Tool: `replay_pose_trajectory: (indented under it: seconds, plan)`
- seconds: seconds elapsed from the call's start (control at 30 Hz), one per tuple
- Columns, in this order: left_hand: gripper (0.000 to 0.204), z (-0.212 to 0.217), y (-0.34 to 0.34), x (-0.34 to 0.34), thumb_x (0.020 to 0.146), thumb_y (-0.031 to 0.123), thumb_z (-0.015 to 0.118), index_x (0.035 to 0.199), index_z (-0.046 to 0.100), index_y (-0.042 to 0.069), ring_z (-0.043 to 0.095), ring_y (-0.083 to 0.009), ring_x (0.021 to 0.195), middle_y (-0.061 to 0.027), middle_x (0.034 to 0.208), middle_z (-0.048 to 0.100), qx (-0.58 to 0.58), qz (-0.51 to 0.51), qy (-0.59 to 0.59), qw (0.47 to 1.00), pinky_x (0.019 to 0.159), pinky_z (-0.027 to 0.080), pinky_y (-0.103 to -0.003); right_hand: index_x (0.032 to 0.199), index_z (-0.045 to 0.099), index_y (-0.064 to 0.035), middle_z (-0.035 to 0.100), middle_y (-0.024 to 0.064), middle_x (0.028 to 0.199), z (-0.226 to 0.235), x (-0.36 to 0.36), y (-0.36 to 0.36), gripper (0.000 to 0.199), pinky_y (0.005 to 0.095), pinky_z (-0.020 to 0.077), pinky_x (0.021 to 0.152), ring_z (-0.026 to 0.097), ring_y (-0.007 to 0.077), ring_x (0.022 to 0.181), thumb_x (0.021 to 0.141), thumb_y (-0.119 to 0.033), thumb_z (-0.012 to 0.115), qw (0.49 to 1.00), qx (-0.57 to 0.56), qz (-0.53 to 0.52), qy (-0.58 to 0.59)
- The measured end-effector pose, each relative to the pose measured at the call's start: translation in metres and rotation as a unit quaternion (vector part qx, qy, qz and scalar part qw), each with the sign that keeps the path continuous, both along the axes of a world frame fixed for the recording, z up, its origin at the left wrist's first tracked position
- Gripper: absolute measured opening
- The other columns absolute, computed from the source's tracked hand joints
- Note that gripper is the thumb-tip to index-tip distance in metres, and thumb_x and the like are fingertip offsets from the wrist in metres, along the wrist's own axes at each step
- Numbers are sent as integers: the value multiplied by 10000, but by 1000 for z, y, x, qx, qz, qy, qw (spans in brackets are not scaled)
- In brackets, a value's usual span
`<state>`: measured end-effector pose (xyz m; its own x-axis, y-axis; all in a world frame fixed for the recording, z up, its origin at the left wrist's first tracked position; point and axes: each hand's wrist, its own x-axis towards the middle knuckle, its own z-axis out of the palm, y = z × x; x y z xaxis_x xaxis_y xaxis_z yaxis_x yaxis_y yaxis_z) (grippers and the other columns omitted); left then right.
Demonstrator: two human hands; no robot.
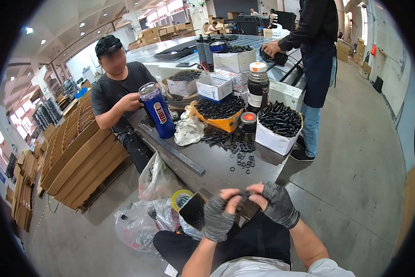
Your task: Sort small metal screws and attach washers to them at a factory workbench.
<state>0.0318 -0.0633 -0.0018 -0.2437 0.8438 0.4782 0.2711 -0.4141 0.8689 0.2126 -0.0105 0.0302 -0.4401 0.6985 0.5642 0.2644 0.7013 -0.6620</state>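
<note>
Above my lap, at the table's near edge, my left hand [220, 213] and my right hand [277, 204] meet, both in grey fingerless gloves. Their fingertips pinch a small black part [244, 195] between them; fingers and blur hide its exact shape. On the dark table [207, 159] just beyond lie loose black rings [242, 161], with several black bolt-like pieces [215, 140] behind them. A white box [277, 145] at the right is heaped with more black pieces [280, 119]. An orange-lined box [230, 123] farther left holds similar ones.
A dark bottle [258, 87], a blue jug [158, 113], a white cloth [189, 131] and a metal bar [173, 150] occupy the table. Plastic bags [140, 226] and yellow tape [181, 196] sit at lower left. One person [129, 78] grips the jug; another [319, 55] stands at right.
</note>
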Motion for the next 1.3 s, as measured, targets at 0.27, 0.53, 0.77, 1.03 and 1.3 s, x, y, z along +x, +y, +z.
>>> replay_pose_trajectory:
  seconds: [0.27,0.53,0.77,1.03,1.3]
  plan:
    - [155,-11,39,-10,927,23,664,1081,656,14,632,-146,832,-79,938,664,41,174,-35,983,760,511,-279,1075,689,-59,635,125,923,3,-2,89,233,398,497,783,634,314,886,859,-148,685,990,95,-28,-104]
    - [158,-12,39,-12,920,46,673,1074,664,10,644,-162,821,-97,929,675,38,201,-49,978,755,516,-288,1063,690,-55,617,143,1019,17,-33,118,259,415,494,879,612,337,1001,857,-211,680,957,45,73,-276]
    - [176,-7,46,-22,929,95,673,1073,662,-5,637,-132,752,-80,868,682,-30,137,-113,984,682,513,-281,963,669,-34,630,143,935,12,-39,122,162,434,490,843,618,343,936,878,-171,650,957,35,99,-270]
    - [189,-7,86,-23,925,109,687,1076,657,0,612,-96,687,-42,822,661,9,131,-108,985,630,505,-252,938,652,-41,639,147,913,19,-37,120,134,442,482,815,617,354,912,862,-151,652,940,142,111,-288]
    - [194,-6,75,-26,924,83,651,1092,649,-16,649,-151,778,-107,920,697,-38,138,-97,985,711,525,-296,950,622,-30,635,172,900,20,-43,118,143,437,483,816,618,364,924,853,-127,664,958,59,119,-256]
